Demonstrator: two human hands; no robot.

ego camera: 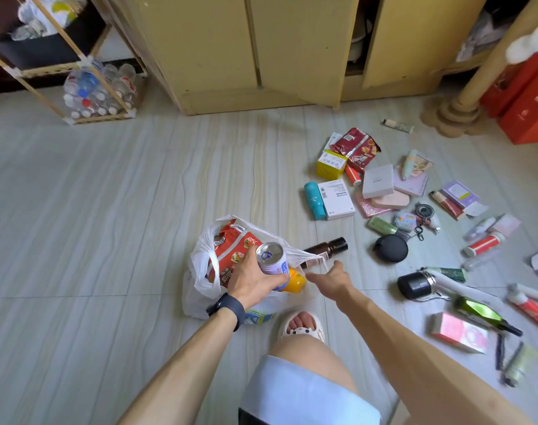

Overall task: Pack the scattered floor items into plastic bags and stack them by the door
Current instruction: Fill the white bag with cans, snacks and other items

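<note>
A white plastic bag (200,265) sits on the tiled floor in front of me. Inside it are a red snack pack (231,250) and an orange bottle (295,282). My left hand (252,277) grips a purple drink can (272,259) over the bag's mouth. My right hand (330,277) pulls the bag's right handle (318,257) taut and holds the mouth wide. A brown bottle (327,247) lies just behind the bag. Scattered items cover the floor to the right: a teal bottle (314,200), a white box (336,199), a yellow box (330,164) and a red snack bag (356,148).
Yellow cabinets (255,50) stand at the back, one door ajar. A wooden rack (77,75) with empty bottles is at back left, red boxes (525,111) at far right. A black flask (415,286), a green wine bottle (479,312) and my sandalled foot (301,326) are nearby.
</note>
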